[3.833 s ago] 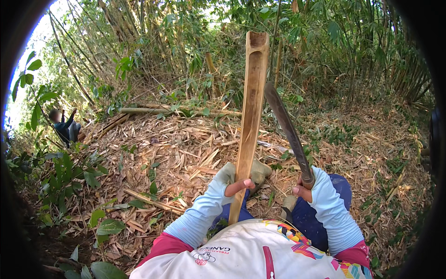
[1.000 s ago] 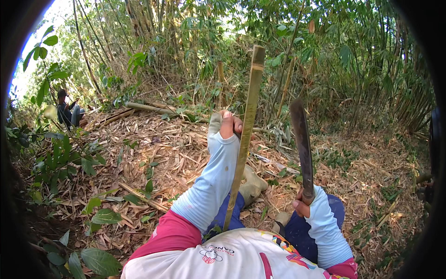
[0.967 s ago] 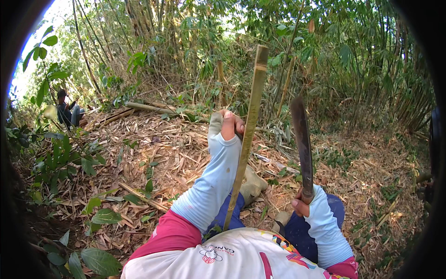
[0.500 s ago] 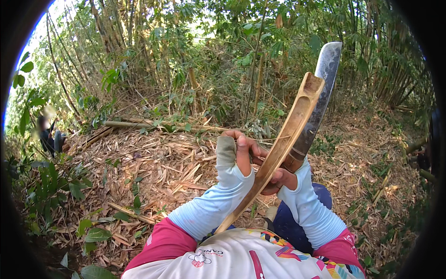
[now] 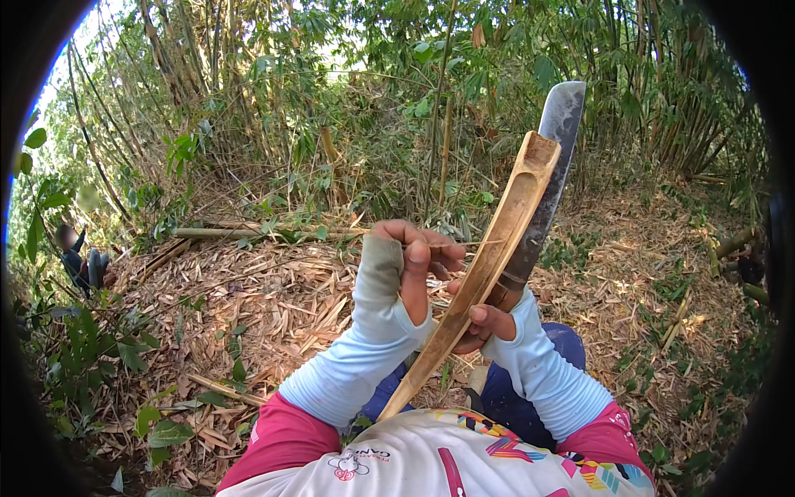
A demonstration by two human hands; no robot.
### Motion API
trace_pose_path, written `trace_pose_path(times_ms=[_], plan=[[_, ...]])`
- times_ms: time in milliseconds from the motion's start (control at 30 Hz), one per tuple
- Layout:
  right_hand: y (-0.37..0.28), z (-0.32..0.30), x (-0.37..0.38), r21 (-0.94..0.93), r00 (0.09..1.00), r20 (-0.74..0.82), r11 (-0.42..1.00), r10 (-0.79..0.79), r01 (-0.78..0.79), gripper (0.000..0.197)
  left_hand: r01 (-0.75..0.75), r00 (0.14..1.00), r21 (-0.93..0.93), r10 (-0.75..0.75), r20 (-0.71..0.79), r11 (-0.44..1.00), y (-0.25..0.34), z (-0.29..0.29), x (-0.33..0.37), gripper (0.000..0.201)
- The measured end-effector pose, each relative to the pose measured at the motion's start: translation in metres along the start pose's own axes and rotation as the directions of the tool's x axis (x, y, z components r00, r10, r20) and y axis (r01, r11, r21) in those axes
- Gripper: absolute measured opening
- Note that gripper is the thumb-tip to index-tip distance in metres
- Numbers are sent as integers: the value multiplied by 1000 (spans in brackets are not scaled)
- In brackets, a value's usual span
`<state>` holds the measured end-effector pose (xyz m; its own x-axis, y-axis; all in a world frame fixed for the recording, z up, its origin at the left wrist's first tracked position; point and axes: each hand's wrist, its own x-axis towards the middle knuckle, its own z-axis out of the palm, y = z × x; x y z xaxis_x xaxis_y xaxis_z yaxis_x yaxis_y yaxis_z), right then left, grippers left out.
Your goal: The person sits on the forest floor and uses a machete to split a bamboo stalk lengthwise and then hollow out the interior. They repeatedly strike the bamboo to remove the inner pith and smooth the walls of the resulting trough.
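Note:
A split bamboo piece (image 5: 490, 261) slants up from my lap, its hollow inner side with a node facing me. Its lower end is near my shirt. My right hand (image 5: 490, 323) is closed around it and around the handle of a machete (image 5: 559, 157), whose dark blade points up behind the bamboo's right edge. Left of the bamboo, my left hand (image 5: 414, 258) pinches a thin pale bamboo sliver (image 5: 472, 243) that reaches across to the bamboo's edge. A greyish cloth covers part of that hand. Some fingers of my right hand are hidden behind the bamboo.
Dry bamboo leaves and chips (image 5: 290, 290) cover the ground. A cut bamboo pole (image 5: 215, 234) lies across it ahead. Bamboo clumps (image 5: 654, 108) stand at the back, with leafy plants (image 5: 91, 331) at left. Another person (image 5: 74, 261) is at the far left.
My left hand has drawn leftward, away from the bamboo's edge, and the thin sliver now shows between them. My right hand keeps its hold on the bamboo and machete. The view has shifted slightly.

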<state>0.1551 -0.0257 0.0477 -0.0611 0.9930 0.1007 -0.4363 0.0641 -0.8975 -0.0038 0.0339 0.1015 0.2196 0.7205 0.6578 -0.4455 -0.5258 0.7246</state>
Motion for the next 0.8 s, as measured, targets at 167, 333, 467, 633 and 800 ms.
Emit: trace_pose_path(times_ms=[167,333,467,633,800], plan=[[2,-3,2,-5,998,35,999,53,-53,52,46,998,-197,-37,49,979,4,7,27,16],[-7,15,-2,-18,1000,-7,1000,-3,2,55,-14,1000,-392,8,-17,920,0,11,45,15],[6,-8,0,-40,999,-48,999,-25,23,57,-223,950,-579,41,-310,784,-2,-6,75,12],[6,-9,4,-69,1000,-16,998,5,-6,57,23,948,329,84,-308,944,-43,-92,80,38],[9,-20,6,-13,999,-14,999,33,-33,51,52,974,689,-188,123,723,-60,-81,28,70]])
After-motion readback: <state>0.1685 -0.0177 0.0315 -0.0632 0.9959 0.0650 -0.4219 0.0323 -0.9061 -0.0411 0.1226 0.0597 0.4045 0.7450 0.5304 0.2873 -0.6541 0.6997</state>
